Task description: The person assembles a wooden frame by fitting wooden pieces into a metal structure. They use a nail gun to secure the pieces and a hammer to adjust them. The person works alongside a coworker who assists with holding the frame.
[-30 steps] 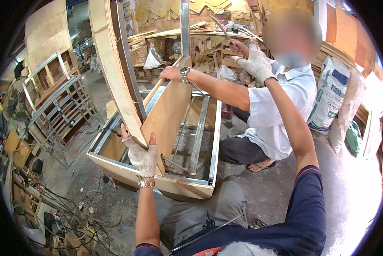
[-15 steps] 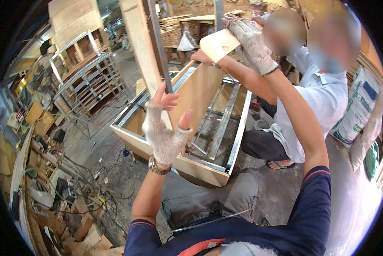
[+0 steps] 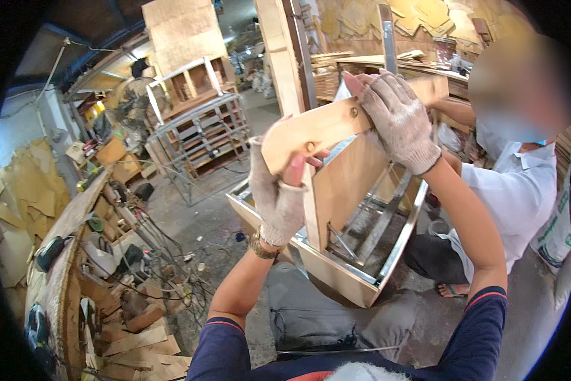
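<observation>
Left hand (image 3: 276, 206): fingers clamped on board (image 3: 331, 131), centre;
Right hand (image 3: 398, 124): likewise clamped;
Box (image 3: 336, 277): panel (image 3: 350, 184) inside; board loose

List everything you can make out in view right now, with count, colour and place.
wooden board: one, pale, held in both hands
box frame: one, tan plywood and grey metal, below the hands
tall plank: one, pale, top centre
metal rack: one, grey, upper left
plywood panel: one, tan, above the rack
scrap wood: many, brown, lower left
cables: several, dark, left floor
sack: one, white, right edge
co-worker: one, white shirt, right
left hand: one, off-white glove, board's left end
right hand: one, off-white glove, board's top edge
</observation>
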### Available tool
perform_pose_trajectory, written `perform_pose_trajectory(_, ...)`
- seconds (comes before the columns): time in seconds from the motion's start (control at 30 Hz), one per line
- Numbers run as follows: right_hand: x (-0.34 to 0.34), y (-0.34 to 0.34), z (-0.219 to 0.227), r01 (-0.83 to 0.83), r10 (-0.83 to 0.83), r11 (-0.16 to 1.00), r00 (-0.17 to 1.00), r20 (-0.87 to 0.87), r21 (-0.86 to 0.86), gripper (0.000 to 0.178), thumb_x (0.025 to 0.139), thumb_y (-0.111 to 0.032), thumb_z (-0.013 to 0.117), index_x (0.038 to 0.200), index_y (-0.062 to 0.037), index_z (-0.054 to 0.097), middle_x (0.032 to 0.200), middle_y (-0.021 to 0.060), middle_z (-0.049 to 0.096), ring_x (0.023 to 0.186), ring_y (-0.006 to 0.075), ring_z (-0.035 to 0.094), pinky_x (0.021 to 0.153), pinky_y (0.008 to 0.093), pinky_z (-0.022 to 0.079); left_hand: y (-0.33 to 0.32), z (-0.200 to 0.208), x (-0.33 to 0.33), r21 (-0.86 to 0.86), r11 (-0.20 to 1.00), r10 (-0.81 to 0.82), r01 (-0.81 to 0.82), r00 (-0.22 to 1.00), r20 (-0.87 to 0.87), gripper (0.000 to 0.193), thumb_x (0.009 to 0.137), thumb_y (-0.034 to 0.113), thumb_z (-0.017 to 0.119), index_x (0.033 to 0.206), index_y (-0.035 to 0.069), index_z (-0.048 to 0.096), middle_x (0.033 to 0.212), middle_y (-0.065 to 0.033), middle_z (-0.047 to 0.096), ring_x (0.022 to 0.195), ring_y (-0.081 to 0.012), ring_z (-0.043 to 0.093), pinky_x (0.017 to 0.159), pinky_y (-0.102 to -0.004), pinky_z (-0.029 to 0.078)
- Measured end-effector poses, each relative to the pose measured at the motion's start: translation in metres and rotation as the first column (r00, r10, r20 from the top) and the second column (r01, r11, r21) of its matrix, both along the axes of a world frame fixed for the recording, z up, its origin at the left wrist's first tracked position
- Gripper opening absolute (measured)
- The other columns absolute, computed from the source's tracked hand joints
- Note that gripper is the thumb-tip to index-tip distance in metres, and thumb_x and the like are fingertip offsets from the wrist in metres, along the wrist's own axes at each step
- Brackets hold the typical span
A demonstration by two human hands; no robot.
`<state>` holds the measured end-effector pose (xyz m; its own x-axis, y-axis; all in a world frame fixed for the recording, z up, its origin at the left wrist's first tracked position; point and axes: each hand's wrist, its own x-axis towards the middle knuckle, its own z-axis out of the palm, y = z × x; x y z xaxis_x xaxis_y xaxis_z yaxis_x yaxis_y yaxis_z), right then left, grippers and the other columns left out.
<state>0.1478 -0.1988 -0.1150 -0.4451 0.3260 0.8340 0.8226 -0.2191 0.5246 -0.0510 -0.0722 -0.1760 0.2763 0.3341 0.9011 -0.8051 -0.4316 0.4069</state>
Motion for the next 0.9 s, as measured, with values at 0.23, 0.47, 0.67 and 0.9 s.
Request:
perform_pose_trajectory(0.23,-0.011,-0.019,-0.010,-0.131,0.130,0.988,0.991,0.015,0.085,0.072,0.064,-0.010,0.080,0.134,-0.0117,0.065,0.134,0.0131,0.060,0.105,0.0320,0.066,0.088,0.0433,0.056,0.020,0.090,-0.032,0.136,0.953,0.250,-0.270,0.957,0.146,0.047,0.102,0.010,0.051,0.145,-0.008,0.043,0.112,-0.0195,0.067,0.083,-0.0244,0.074,0.066,-0.0334,0.065)
perform_pose_trajectory(0.47,-0.018,0.000,0.006,-0.326,0.397,0.913,0.846,-0.355,0.244,0.020,0.087,-0.010,0.072,0.105,-0.0023,0.068,0.096,0.0107,0.067,0.081,0.0259,0.068,0.072,0.0358,0.056,0.040,0.169,-0.022,0.368,0.916,0.119,-0.163,0.983,0.140,0.054,0.105,0.023,0.056,0.148,-0.004,0.039,0.108,-0.0200,0.069,0.089,-0.0268,0.074,0.078,-0.0375,0.062)
perform_pose_trajectory(0.67,-0.017,0.040,0.021,-0.597,0.646,0.646,0.096,-0.757,0.475,0.034,0.097,-0.023,0.071,0.122,-0.0004,0.069,0.081,0.0005,0.067,0.077,0.0038,0.057,0.067,0.0243,0.048,0.050,0.213,0.023,0.360,0.561,0.721,-0.745,0.654,0.230,0.082,0.097,0.052,0.068,0.150,-0.003,0.038,0.128,-0.0181,0.064,0.114,-0.0205,0.063,0.087,-0.0333,0.054)
perform_pose_trajectory(0.9,-0.020,0.096,0.024,-0.629,0.586,0.590,-0.097,-0.804,0.506,0.054,0.092,-0.027,0.074,0.140,-0.0039,0.063,0.094,0.0034,0.072,0.082,0.0073,0.060,0.078,0.0267,0.051,0.031,0.226,0.065,0.380,0.538,0.708,-0.753,0.648,0.282,0.111,0.079,0.036,0.087,0.162,0.006,0.019,0.146,-0.0291,0.050,0.135,-0.0426,0.051,0.111,-0.0452,0.044)
